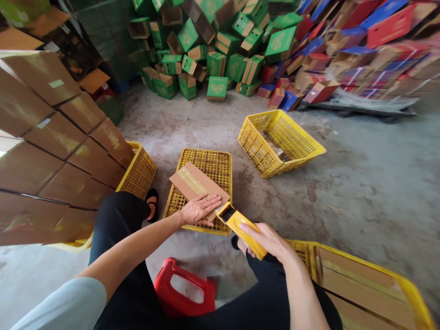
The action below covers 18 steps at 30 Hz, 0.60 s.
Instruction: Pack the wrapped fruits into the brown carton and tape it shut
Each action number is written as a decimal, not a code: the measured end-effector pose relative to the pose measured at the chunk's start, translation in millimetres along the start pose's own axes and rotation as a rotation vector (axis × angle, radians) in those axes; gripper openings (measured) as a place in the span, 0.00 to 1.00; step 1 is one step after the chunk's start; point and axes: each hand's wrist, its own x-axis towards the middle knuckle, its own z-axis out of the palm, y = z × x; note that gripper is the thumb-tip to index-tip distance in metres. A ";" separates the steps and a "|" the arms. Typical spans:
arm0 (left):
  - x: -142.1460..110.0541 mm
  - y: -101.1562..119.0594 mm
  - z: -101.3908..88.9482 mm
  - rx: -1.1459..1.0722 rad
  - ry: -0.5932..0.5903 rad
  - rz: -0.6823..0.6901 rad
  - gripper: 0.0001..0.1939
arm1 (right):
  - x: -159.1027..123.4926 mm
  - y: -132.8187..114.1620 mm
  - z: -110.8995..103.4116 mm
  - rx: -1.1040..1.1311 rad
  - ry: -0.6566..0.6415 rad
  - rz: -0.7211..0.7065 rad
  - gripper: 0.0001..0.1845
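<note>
A brown cardboard box (192, 178) lies tilted across an upturned yellow plastic crate (215, 160), with a strip of shiny tape (190, 179) along its top. My left hand (200, 208) rests flat on the near right part of the box, fingers stretched out. My right hand (266, 240) is wrapped round a yellow tape dispenser (242, 225). The dispenser's head, with a dark opening, touches or nearly touches the box's near right end beside my left fingertips. My left palm covers part of the box top.
Stacked cardboard boxes (51, 151) rise at the left. A yellow basket (282, 137) stands ahead right; another yellow crate (378, 279) with boxes is at lower right. A red plastic stool (165, 284) sits between my legs. Green boxes (216, 64) are heaped at the back.
</note>
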 end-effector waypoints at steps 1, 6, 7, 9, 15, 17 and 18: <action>0.0 0.2 -0.1 0.000 -0.001 -0.002 0.49 | -3.3 2.0 -0.7 0.021 -0.006 0.004 0.31; -0.5 3.3 -4.4 0.029 -0.026 -0.011 0.48 | -8.7 9.9 -0.7 0.066 -0.006 0.011 0.29; -0.5 4.5 -5.3 0.042 -0.033 -0.016 0.47 | -7.9 10.8 -0.5 0.064 -0.006 0.005 0.29; -0.5 6.8 -6.0 0.065 -0.048 -0.028 0.45 | -5.9 12.0 -0.3 0.048 0.000 -0.014 0.29; 0.2 8.7 -4.1 0.076 -0.086 -0.049 0.44 | -5.5 13.1 -0.6 0.041 -0.005 -0.037 0.30; -0.1 8.1 -5.3 0.067 -0.088 -0.057 0.43 | -7.5 13.6 -0.8 0.045 -0.012 -0.045 0.30; -0.3 8.1 -6.3 0.062 -0.088 -0.059 0.43 | -8.6 13.8 -0.9 0.045 -0.019 -0.046 0.30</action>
